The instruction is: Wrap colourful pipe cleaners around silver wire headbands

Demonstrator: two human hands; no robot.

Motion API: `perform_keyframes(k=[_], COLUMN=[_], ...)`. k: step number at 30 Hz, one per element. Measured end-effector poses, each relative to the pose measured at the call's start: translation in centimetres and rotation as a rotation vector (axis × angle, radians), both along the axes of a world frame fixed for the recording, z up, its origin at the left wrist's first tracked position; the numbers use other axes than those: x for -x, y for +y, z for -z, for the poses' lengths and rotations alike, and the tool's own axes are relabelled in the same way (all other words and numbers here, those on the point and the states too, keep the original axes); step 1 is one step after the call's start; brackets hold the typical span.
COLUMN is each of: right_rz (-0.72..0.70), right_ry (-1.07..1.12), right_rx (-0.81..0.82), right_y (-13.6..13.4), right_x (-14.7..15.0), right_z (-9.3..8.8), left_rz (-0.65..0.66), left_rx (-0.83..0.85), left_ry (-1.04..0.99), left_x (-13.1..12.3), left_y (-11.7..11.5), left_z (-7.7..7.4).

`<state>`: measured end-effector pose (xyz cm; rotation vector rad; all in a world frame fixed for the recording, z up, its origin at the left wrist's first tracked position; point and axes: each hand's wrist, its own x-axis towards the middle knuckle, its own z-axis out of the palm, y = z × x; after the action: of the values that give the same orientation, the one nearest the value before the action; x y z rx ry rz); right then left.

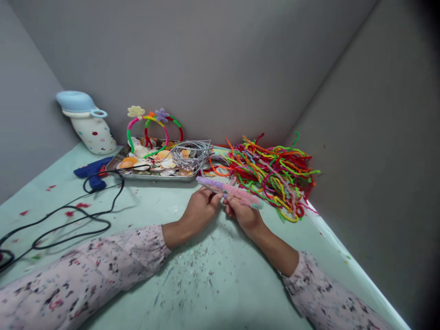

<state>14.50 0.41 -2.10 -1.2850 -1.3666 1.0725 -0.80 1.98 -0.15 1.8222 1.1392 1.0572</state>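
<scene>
While in the pinch of both hands (200, 210) (245, 216), fuzzy strip (237, 190) crosswise, purple end (204, 182) left.

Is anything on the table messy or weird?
Yes: red marks dot the left side of the mint-green table, and dark specks are scattered near the middle, so it looks dirty. I can't tell stains from scraps. The black cord also sprawls in untidy loops.

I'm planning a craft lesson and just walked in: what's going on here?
A person holds a fuzzy lilac-and-pink strip with the left hand and right hand, above the table. Beyond, two flower-topped rings and coiled silvery wire sit on a metal tray. A heap of colourful pipe cleaners lies to its right, a blue glue gun to its left.
</scene>
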Motion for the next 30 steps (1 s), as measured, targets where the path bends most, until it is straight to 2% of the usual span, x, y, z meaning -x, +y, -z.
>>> perform_keyframes(k=[6,13,22,30], right_rz=[0.005,0.012,0.108,0.087], right_ry=[-0.014,-0.004,0.088,0.060], right_rx=[-0.016,-0.004,0.005,0.004], right_y=[-0.06,0.10,0.15,0.04], right_x=[0.17,0.13,0.58,0.54], right_z=[-0.19,0.46,0.21,0.52], left_rz=[-0.030,-0.035,-0.024,-0.040], left_rx=[-0.009,-0.027,-0.011,0.026], left_ry=[0.105,0.138,0.163,0.234], left_x=[-0.08,-0.05,-0.05,0.04], left_y=[-0.11,0.00,-0.04,-0.01], left_z=[-0.56,-0.34,-0.30,-0.31])
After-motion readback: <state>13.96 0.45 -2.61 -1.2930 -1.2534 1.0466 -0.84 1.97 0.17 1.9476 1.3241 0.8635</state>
